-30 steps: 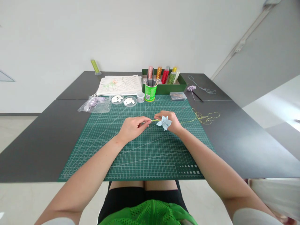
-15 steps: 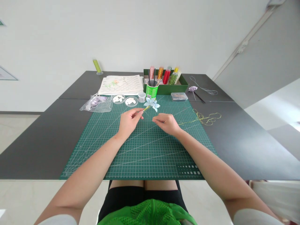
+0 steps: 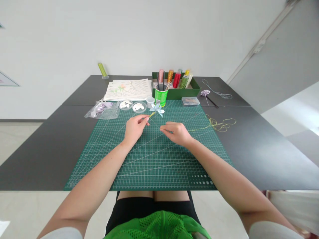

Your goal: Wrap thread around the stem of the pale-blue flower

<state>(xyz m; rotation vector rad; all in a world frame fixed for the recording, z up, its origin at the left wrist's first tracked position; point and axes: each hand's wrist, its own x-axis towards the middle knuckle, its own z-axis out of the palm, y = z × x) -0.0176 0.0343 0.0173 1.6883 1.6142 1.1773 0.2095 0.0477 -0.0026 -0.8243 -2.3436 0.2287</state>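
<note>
My left hand (image 3: 136, 127) pinches the green stem of an artificial flower (image 3: 157, 109) with pale blue petals, held tilted up and to the right above the cutting mat (image 3: 149, 159). To the right, my right hand (image 3: 175, 131) is closed in a pinch, apart from the flower. A fine yellow-green thread (image 3: 219, 124) lies in loose loops at the mat's right edge, and one strand runs to my right hand. Between the two hands the strand is too thin to make out.
Behind the flower stands a green can (image 3: 161, 97) with sticks. Further back are a dark green box (image 3: 184, 94) of thread spools, paper sheets (image 3: 128, 89), dishes of white pieces (image 3: 139, 107), a plastic bag (image 3: 103, 111), a flat clear case (image 3: 190, 101) and a purple flower (image 3: 205, 92).
The blue flower has shifted a little left and tilted differently in my left hand. My right hand has moved slightly left, still pinched.
</note>
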